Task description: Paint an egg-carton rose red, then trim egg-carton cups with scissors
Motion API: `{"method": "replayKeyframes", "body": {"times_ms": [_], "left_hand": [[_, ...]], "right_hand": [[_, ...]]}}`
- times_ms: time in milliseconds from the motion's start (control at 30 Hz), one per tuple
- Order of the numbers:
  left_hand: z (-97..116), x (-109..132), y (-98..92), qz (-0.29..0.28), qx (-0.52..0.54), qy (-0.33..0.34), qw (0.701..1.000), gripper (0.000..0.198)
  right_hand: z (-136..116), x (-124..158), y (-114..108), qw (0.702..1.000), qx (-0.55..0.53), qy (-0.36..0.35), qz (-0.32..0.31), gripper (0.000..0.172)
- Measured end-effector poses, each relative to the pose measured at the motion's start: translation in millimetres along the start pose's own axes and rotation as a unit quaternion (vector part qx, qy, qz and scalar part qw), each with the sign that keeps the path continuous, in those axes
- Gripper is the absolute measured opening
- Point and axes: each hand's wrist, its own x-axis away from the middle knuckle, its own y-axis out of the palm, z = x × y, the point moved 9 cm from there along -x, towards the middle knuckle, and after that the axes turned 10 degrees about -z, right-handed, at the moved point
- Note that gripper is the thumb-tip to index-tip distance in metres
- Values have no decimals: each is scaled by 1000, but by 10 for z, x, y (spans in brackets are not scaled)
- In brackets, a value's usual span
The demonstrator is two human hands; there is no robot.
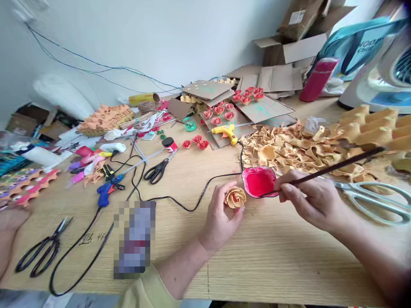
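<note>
My left hand (221,220) is closed round a tan rose (235,197) made of egg-carton pulp, with a touch of red at its centre. In my right hand (310,201) is a dark-handled paintbrush (340,164), gripped like a pen. Its tip reaches into a small bowl of red paint (258,183), which sits just right of the rose. Finished-looking red roses (201,142) stand on the table beyond my hands. More red roses (218,110) rest on cardboard farther back.
Torn carton pieces (282,145) are heaped behind the bowl. Large scissors (375,201) lie at my right, black scissors (157,170) at centre left. A yellow glue gun (226,132) and a blue glue gun (107,190) trail black cords across the table. Another person's arm (11,231) shows at far left.
</note>
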Motion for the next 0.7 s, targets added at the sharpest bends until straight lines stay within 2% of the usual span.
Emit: {"method": "replayKeyframes", "body": {"times_ms": [133, 267, 400, 700], "left_hand": [[-7, -3, 4, 0, -7, -17, 1000, 59], [-35, -2, 2, 0, 0, -37, 999, 59], [-33, -5, 14, -11, 7, -40, 999, 57], [143, -36, 1, -17, -73, -1, 997, 57]], "right_hand": [[5, 53, -69, 1000, -27, -10, 7, 27], [-153, 41, -153, 995, -69, -56, 35, 21], [-366, 25, -66, 989, -90, -117, -8, 24], [-495, 30, 85, 986, -63, -145, -55, 26]]}}
